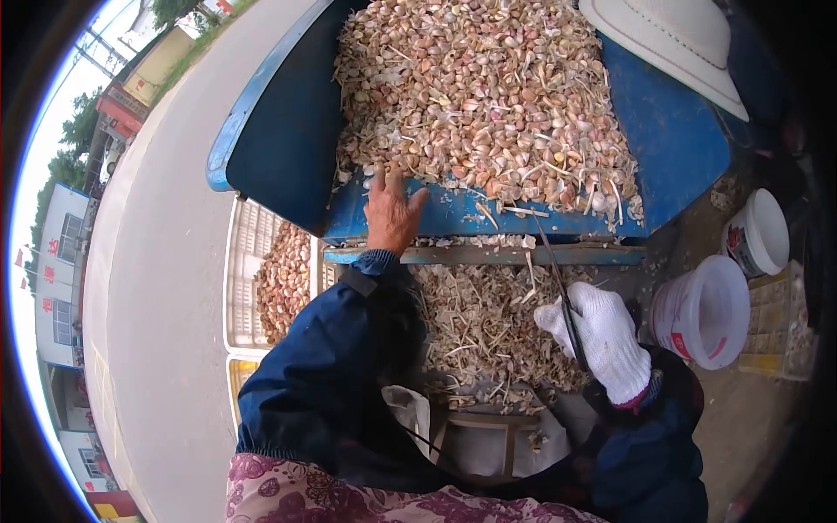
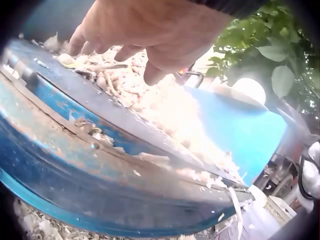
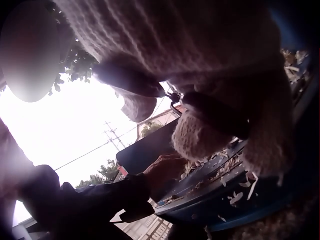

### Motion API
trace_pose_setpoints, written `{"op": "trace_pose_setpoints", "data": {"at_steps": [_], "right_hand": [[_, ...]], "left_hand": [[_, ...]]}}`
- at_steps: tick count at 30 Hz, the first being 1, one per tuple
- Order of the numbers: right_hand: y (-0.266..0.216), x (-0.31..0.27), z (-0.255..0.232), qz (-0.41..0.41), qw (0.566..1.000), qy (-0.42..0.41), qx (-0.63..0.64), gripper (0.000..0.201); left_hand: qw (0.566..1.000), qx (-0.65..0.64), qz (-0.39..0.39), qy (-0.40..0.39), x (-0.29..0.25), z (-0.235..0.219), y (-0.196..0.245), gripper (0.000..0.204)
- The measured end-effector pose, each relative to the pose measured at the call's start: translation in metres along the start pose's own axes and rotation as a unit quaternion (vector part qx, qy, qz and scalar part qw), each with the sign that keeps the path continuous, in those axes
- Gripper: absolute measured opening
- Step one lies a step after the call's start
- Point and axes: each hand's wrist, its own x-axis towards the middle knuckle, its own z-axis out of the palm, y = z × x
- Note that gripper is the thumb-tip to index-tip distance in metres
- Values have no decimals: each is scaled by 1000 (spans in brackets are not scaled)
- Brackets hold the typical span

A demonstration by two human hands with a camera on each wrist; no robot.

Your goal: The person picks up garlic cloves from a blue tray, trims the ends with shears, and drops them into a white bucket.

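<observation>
Bare left hand point(image 1: 394, 213) at the garlic point(image 1: 488, 96), gloved right hand point(image 1: 602, 338) holding a dark tool point(image 1: 563, 292).
The garlic lies heaped in a blue tray point(image 1: 349, 213); the left fingers are loosely spread at its near side, the right ones curled round the tool. Its tip could nick the bare hand if the two met carelessly, and a broad sweep could tip garlic over the lip point(image 1: 623, 230) into the husks point(image 1: 497, 322) below. Side walls point(image 1: 288, 131) limit sideways reach; a hat point(image 1: 676, 39) overlaps the right one. A crate point(image 1: 244, 288) stands left, tubs point(image 1: 676, 318) right.
</observation>
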Motion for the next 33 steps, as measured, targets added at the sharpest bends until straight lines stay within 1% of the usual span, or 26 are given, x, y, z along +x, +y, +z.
{"op": "trace_pose_setpoints", "data": {"at_steps": [1, 2, 4, 5, 6, 8, 9, 10, 11, 12, 13, 14, 16, 17, 18, 20, 21, 23, 24, 26, 27, 28, 30, 31, 32, 33], "right_hand": [[-7, 0, -2, -13, 998, 0, 64, 57], [-7, 1, -3, -12, 998, 2, 62, 57], [-5, 5, -3, 20, 1000, -15, -3, 57], [-6, 7, -4, 28, 999, -25, -2, 58], [-9, 7, -5, 30, 999, -25, -1, 58], [-14, 8, -5, 25, 999, -4, -41, 59], [-13, 9, -3, 25, 999, -7, -40, 59], [-9, 9, -1, 14, 999, -13, -48, 45], [-6, 9, 0, 4, 998, -18, -57, 32], [-5, 8, 1, 5, 998, -19, -57, 32], [-3, 7, 1, -5, 999, -19, -39, 33], [-2, 6, 1, -13, 1000, -19, -21, 33], [1, 5, 1, -3, 999, -15, -36, 36], [2, 6, 1, 5, 999, -12, -51, 38], [3, 6, 0, 7, 999, -11, -49, 38], [2, 5, -3, -52, 992, 26, -110, 42], [-1, 6, -4, -51, 992, 26, -109, 42], [-10, 6, -6, 3, 996, -6, -84, 47], [-9, 6, -5, 5, 996, -5, -83, 47], [-8, 8, -4, 0, 996, -22, -84, 47], [-10, 8, -4, 2, 996, -21, -89, 49], [-12, 9, -5, 1, 996, -19, -90, 49], [-14, 8, -7, -7, 996, -30, -83, 50], [-11, 9, -4, -10, 997, -37, -72, 51], [-13, 8, -4, -9, 997, -36, -70, 51], [-16, 9, -3, -11, 997, -32, -66, 51]], "left_hand": [[999, 37, -28, -18, 11, -1, -7, 66], [995, 75, -56, -37, 16, 2, -13, 75], [992, 102, -45, -56, 15, 17, -25, 80], [988, 132, -35, -76, 12, 23, -31, 84], [988, 132, -35, -77, 7, 23, -27, 84], [980, 156, -35, -118, -9, 18, -9, 88], [982, 144, -27, -117, -17, 17, -7, 86], [982, 144, -28, -119, -22, 15, -8, 86], [982, 122, -15, -140, -26, 11, -9, 85], [982, 101, -2, -160, -30, 8, -9, 84], [979, 109, -11, -170, -33, -8, 9, 67], [979, 109, -10, -171, -32, -10, 3, 67], [984, -86, -21, -151, -27, -22, -6, 45], [993, -85, -27, -73, -23, -22, -7, 29], [999, -52, -5, -11, -14, -21, -17, 26], [994, -43, -103, -9, 4, -30, -17, 24], [994, -43, -102, -11, 12, -28, -15, 24], [996, -85, 20, -18, 24, -23, -11, 23], [996, -86, 21, -20, 28, -20, -7, 23], [994, -26, 56, -90, 32, -13, 4, 22], [993, 9, 92, -73, 33, 3, -8, 20], [993, 8, 93, -72, 32, 5, -9, 20], [983, 61, 147, -94, 29, 6, -12, 16], [971, 58, 226, -47, 31, 5, -13, 11], [970, 58, 229, -49, 30, 5, -14, 11], [991, -27, 77, -105, 27, -9, 1, 12]]}}
